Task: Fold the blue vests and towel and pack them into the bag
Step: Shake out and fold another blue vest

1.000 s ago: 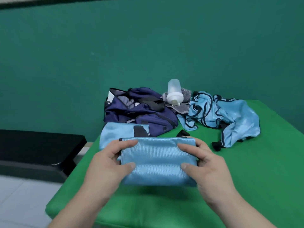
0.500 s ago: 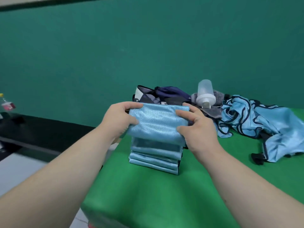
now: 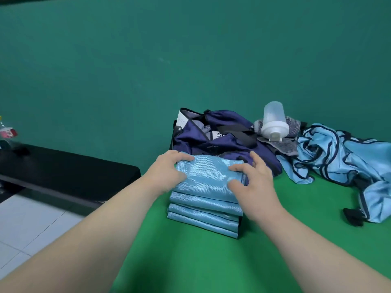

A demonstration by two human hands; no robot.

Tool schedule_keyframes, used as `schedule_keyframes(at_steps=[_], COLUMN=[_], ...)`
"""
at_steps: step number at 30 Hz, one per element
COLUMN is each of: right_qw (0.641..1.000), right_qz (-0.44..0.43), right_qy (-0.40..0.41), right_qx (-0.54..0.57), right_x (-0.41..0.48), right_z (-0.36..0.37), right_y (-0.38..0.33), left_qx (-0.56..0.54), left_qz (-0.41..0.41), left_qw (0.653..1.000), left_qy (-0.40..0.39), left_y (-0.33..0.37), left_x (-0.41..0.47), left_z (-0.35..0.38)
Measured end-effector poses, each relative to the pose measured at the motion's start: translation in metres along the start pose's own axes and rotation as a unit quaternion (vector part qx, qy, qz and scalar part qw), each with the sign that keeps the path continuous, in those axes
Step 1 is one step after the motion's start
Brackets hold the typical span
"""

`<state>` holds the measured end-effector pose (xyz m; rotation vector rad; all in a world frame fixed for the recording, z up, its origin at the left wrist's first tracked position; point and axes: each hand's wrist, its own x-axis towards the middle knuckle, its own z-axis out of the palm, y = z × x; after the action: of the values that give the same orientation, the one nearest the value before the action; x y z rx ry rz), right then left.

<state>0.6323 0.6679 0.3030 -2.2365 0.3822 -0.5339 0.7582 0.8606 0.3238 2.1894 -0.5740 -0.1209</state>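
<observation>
Even soft light, slight wide-angle warp

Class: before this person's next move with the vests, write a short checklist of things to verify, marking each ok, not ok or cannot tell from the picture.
1. Top folded vest lies squarely on the stack of folded vests: ok.
2. Hands control it: left hand grips its left edge, right hand touches it with fingertips: ok.
3. Navy bag has room inside: cannot tell; straps lie across its top.
4. All vests folded: not ok; crumpled vests lie at the right of the green table.
5. Grey towel folded: not ok; it is bunched under the upturned shaker bottle.
</observation>
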Motion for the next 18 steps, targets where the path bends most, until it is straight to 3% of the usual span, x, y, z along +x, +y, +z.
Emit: schedule_keyframes(at_steps=[14,18], right_qw=[0.996,0.996], right_qz=[0.028,0.033], right_qy=[-0.007,-0.010], right_qx=[0.083,0.085], right_x=[-0.009,-0.009], right_z=[0.020,0.020], right_y=[0.038,0.038], left_qx=[-0.164,-0.166], left_qz=[-0.041,-0.048], left_qw=[0.984,0.984], left_qy=[-0.046,-0.049], left_y=[-0.035,-0.035], left_x=[-0.002,-0.001], left_z=[0.020,0.023])
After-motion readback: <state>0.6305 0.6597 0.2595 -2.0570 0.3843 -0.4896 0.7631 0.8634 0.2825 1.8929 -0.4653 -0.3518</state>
